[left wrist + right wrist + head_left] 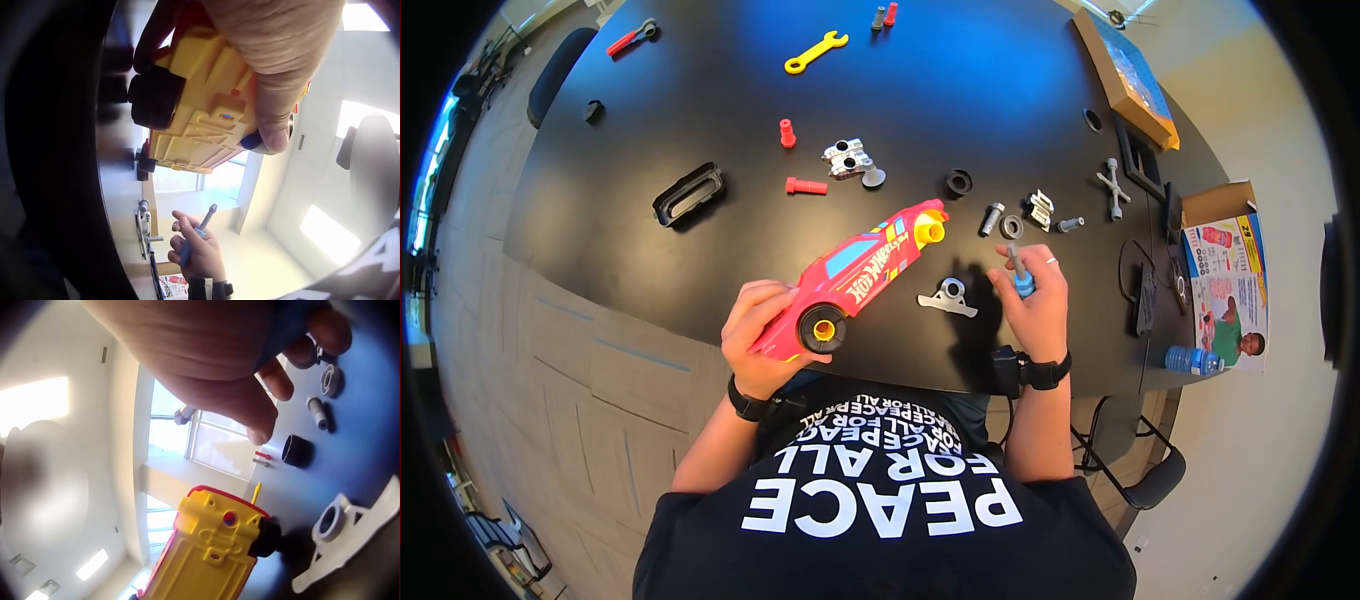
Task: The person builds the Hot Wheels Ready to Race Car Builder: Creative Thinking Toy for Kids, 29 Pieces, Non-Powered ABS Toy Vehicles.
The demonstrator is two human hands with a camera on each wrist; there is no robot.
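Note:
My left hand (750,318) grips the rear of a red toy car (865,262), holding it tilted above the table. A black wheel (808,330) sits near that hand; the other end shows a bare yellow hub (930,232). Its yellow underside (206,125) faces the left wrist camera. In my right hand (1040,305) is a toy screwdriver (1024,285) with a blue handle, fingers curled round it and grey shaft pointing away from me. On the table between the hands lies a grey spoiler-shaped part (949,298) with a ring.
Beyond the hands lie a black wheel ring (959,182), grey bolt (992,219), silver engine piece (847,158), red bolts (806,186), black oval frame (689,195) and yellow wrench (816,53). An open box (1226,270) and water bottle (1193,360) stand at right.

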